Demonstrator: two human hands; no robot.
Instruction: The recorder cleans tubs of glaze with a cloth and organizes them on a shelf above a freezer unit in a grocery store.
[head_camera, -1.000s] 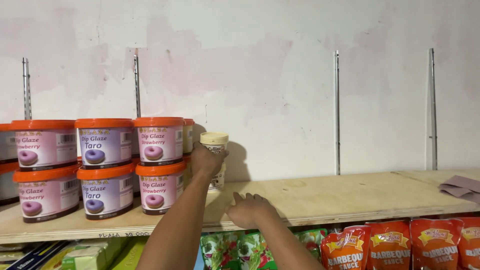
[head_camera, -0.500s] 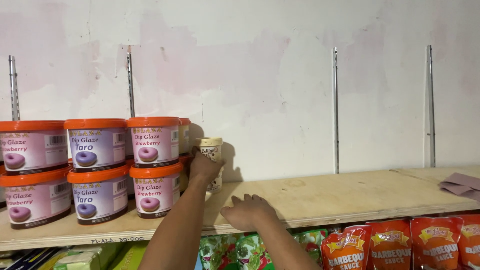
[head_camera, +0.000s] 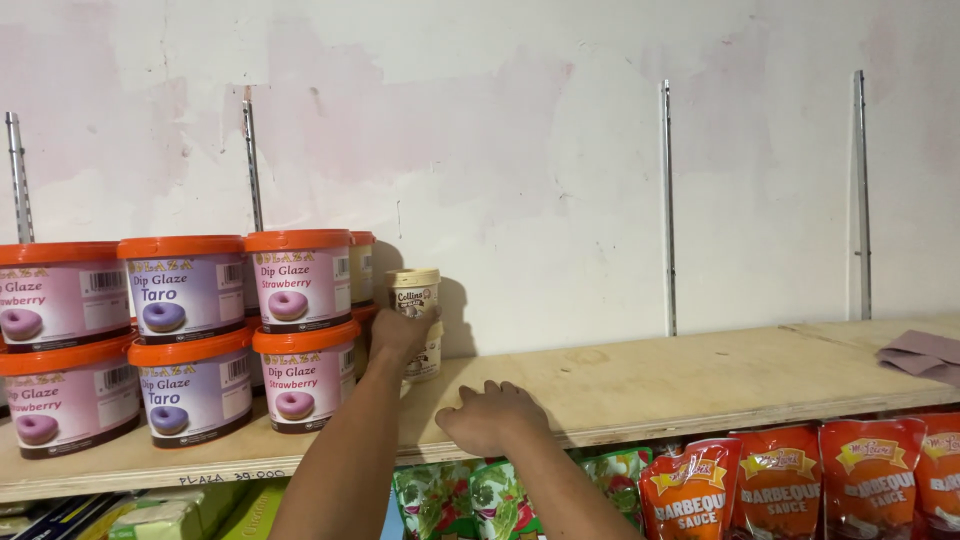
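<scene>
Your left hand (head_camera: 400, 335) is wrapped around a small cream-lidded jar (head_camera: 416, 300), fingers closed on its lower half, holding it upright at the back of the wooden shelf (head_camera: 680, 380), just beside the right end of the stacked orange-lidded tubs (head_camera: 300, 330). Your right hand (head_camera: 492, 418) rests palm down on the shelf's front edge, fingers loosely bent and holding nothing. From the head view, the jar looks as good as placed: it stands close to the wall (head_camera: 560, 180) next to the tubs, though you cannot tell whether its base already bears on the board, since your hand covers the bottom. What seems left is to let go and draw the arm back; the long stretch of board to the right carries only a folded cloth (head_camera: 920, 355) at the far end. Behind the front tubs a further row is mostly hidden, the leftmost tubs are cut off by the frame, and the red sauce pouches (head_camera: 780, 485) below show only their tops.
</scene>
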